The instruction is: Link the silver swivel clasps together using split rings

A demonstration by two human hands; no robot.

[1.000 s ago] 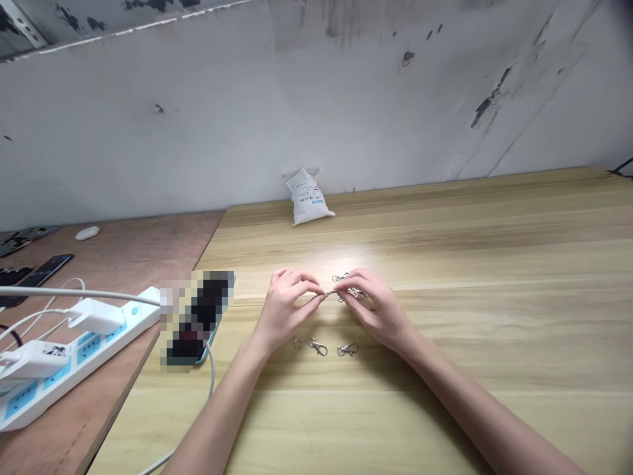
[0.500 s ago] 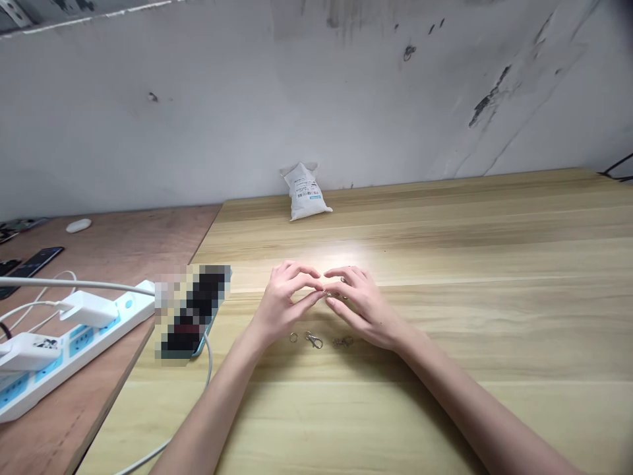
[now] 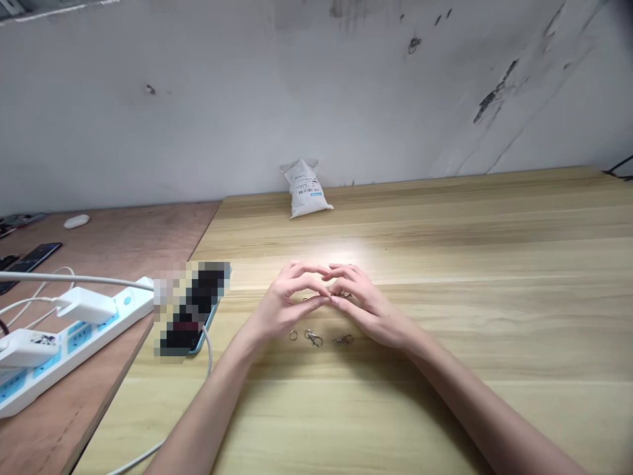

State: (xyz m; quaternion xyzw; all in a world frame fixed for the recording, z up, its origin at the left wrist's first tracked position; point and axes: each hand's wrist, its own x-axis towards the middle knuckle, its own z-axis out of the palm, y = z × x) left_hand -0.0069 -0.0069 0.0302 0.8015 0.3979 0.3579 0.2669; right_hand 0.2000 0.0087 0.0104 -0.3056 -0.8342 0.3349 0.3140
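The left hand (image 3: 284, 300) and right hand (image 3: 366, 303) meet near the centre of the frame, fingertip to fingertip, probably because the small metal piece (image 3: 330, 296) between them is too tiny for anything but a pinch. Wrists low and elbows wide, they seem set to steady each other. A ring (image 3: 293, 335), a clip (image 3: 313, 338) and a second clip (image 3: 343, 340) lie spread apart just below the hands, perhaps so each stays within easy reach; more metal bits (image 3: 342, 294) show behind the right fingers.

The piece sits right at the tips, mostly hidden, not back in either palm. The left thumb and forefinger look clamped on it; the right thumb reaches its near side, but whether the right fingers grip it too I cannot tell
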